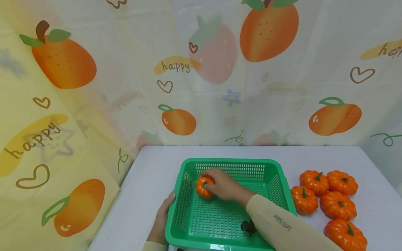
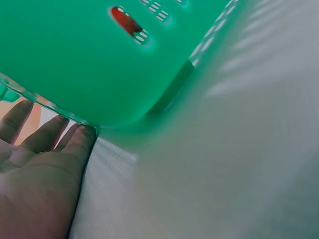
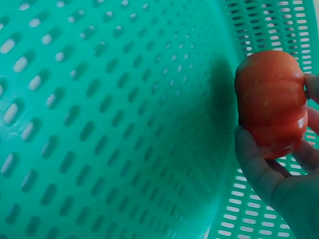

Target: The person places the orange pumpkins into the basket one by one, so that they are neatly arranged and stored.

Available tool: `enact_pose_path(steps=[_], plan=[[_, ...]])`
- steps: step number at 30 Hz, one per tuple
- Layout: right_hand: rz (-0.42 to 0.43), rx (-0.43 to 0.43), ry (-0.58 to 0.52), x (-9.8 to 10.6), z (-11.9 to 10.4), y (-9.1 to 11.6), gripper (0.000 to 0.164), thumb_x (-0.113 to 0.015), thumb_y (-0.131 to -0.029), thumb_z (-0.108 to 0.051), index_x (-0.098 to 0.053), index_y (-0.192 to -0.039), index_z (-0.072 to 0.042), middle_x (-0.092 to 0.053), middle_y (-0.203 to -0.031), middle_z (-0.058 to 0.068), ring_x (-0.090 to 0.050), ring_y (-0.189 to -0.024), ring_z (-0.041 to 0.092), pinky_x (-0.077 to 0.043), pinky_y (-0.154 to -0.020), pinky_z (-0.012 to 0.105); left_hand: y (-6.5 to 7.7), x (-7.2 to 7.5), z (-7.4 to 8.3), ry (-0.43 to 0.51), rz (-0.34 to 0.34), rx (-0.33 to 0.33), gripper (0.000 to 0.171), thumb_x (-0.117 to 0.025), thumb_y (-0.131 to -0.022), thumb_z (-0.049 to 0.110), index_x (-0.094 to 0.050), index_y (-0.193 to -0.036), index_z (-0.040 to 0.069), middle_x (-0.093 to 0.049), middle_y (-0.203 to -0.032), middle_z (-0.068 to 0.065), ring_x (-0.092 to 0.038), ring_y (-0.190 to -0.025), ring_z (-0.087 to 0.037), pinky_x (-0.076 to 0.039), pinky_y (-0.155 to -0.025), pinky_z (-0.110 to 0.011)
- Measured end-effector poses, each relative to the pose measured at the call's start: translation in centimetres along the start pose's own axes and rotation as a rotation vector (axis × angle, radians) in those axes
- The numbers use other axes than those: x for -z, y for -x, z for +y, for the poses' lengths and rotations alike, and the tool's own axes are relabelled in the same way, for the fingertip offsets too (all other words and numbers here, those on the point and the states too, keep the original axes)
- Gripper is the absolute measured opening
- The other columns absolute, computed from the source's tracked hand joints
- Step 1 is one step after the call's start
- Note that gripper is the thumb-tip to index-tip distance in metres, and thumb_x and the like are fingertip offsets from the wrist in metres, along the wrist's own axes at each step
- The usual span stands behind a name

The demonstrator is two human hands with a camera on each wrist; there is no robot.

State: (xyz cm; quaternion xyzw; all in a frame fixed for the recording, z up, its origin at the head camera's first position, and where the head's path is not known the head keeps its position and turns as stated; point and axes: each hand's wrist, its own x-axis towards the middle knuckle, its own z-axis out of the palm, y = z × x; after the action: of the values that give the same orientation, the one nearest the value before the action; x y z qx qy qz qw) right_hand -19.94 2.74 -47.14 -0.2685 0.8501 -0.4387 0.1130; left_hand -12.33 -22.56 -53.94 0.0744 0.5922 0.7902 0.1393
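Note:
My right hand (image 1: 222, 184) grips a small orange pumpkin (image 1: 201, 190) with a green stem, inside the left part of a green plastic basket (image 1: 230, 160). In the right wrist view, thumb and fingers curl round the sides of the pumpkin (image 3: 271, 102), close over the perforated basket floor. My left hand (image 1: 163, 214) rests against the outside of the basket's left wall. The left wrist view shows that hand (image 2: 42, 174) with fairly straight fingers touching the basket's edge.
Several orange pumpkins (image 1: 338, 205) with green stems sit on the white table (image 1: 135, 195), right of the basket. A small dark object (image 1: 248, 227) shows beside the right sleeve, over the basket floor. Behind the table hangs a fruit-printed curtain (image 1: 216, 115).

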Motion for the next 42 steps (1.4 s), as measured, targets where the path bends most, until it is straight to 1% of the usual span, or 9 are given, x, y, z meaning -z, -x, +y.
enact_pose_path(steps=[1,5,9,15,20,22,30,36,42], plan=[[-0.006,-0.005,0.014,-0.08,0.10,-0.03,0.037,-0.072,-0.105,-0.009,-0.067,-0.140,0.001,-0.063,-0.134,0.011,-0.061,-0.117,0.027,-0.055,-0.098,0.047,-0.12,0.12,-0.25,-0.014,-0.004,-0.011,0.073,-0.027,-0.114,0.050,-0.008,-0.177,0.020,-0.012,-0.179,-0.018,-0.017,-0.161,-0.046,-0.033,-0.120,-0.053],[-0.028,-0.018,0.047,-0.31,0.39,-0.02,0.036,-0.074,-0.105,-0.010,-0.067,-0.139,-0.001,-0.063,-0.131,0.009,-0.061,-0.115,0.025,-0.055,-0.097,0.046,-0.13,-0.53,-0.11,0.000,0.043,-0.016,0.074,-0.031,-0.113,0.049,-0.012,-0.177,0.018,-0.016,-0.179,-0.017,-0.016,-0.161,-0.046,-0.032,-0.120,-0.053],[-0.035,-0.029,0.046,-0.34,0.37,0.04,0.036,-0.074,-0.105,-0.010,-0.066,-0.139,-0.001,-0.062,-0.131,0.009,-0.060,-0.114,0.025,-0.056,-0.095,0.046,-0.08,-0.74,0.05,0.010,0.049,-0.009,0.073,-0.032,-0.113,0.049,-0.014,-0.177,0.020,-0.016,-0.179,-0.012,-0.014,-0.162,-0.043,-0.029,-0.122,-0.051],[-0.030,-0.033,0.066,-0.22,0.06,0.10,0.037,-0.074,-0.106,-0.012,-0.066,-0.140,-0.002,-0.063,-0.130,0.008,-0.061,-0.115,0.026,-0.057,-0.096,0.047,-0.06,-0.56,-0.01,-0.006,0.052,-0.006,0.073,-0.033,-0.113,0.050,-0.015,-0.177,0.021,-0.018,-0.179,-0.013,-0.015,-0.162,-0.043,-0.030,-0.121,-0.052],[-0.027,-0.041,0.085,-0.22,0.08,0.15,0.039,-0.073,-0.106,-0.014,-0.066,-0.143,-0.005,-0.063,-0.132,0.008,-0.060,-0.118,0.027,-0.054,-0.100,0.048,0.05,-0.61,0.00,-0.001,0.065,0.001,0.073,-0.033,-0.112,0.052,-0.016,-0.177,0.022,-0.017,-0.179,-0.012,-0.016,-0.162,-0.043,-0.033,-0.120,-0.053],[-0.028,-0.045,0.078,-0.25,0.14,0.16,0.040,-0.073,-0.106,-0.014,-0.065,-0.144,-0.005,-0.062,-0.133,0.008,-0.060,-0.118,0.026,-0.054,-0.100,0.048,0.06,-0.63,0.00,0.001,0.072,0.006,0.073,-0.033,-0.112,0.052,-0.017,-0.177,0.022,-0.017,-0.179,-0.012,-0.018,-0.161,-0.044,-0.035,-0.119,-0.053],[-0.027,-0.029,0.043,-0.30,0.43,0.01,0.044,-0.073,-0.106,-0.014,-0.063,-0.148,-0.005,-0.059,-0.132,0.009,-0.060,-0.116,0.026,-0.055,-0.099,0.048,-0.11,-0.56,0.02,0.009,0.074,0.009,0.073,-0.033,-0.112,0.053,-0.018,-0.177,0.023,-0.018,-0.179,-0.013,-0.019,-0.161,-0.044,-0.037,-0.118,-0.053],[-0.006,0.000,0.039,-0.01,0.46,-0.03,0.047,-0.074,-0.106,-0.014,-0.061,-0.150,-0.003,-0.058,-0.142,0.014,-0.056,-0.132,0.034,-0.047,-0.112,0.056,-0.16,-0.34,-0.14,0.006,0.054,0.006,0.073,-0.034,-0.112,0.053,-0.017,-0.177,0.022,-0.018,-0.179,-0.011,-0.017,-0.162,-0.042,-0.034,-0.119,-0.052],[0.004,0.007,0.018,0.57,0.40,-0.17,0.045,-0.074,-0.106,-0.011,-0.063,-0.148,-0.004,-0.058,-0.149,0.015,-0.052,-0.140,0.037,-0.042,-0.116,0.058,-0.21,-0.22,-0.07,0.009,-0.003,-0.012,0.074,-0.030,-0.113,0.051,-0.009,-0.177,0.020,-0.009,-0.180,-0.015,-0.007,-0.163,-0.043,-0.025,-0.122,-0.052]])
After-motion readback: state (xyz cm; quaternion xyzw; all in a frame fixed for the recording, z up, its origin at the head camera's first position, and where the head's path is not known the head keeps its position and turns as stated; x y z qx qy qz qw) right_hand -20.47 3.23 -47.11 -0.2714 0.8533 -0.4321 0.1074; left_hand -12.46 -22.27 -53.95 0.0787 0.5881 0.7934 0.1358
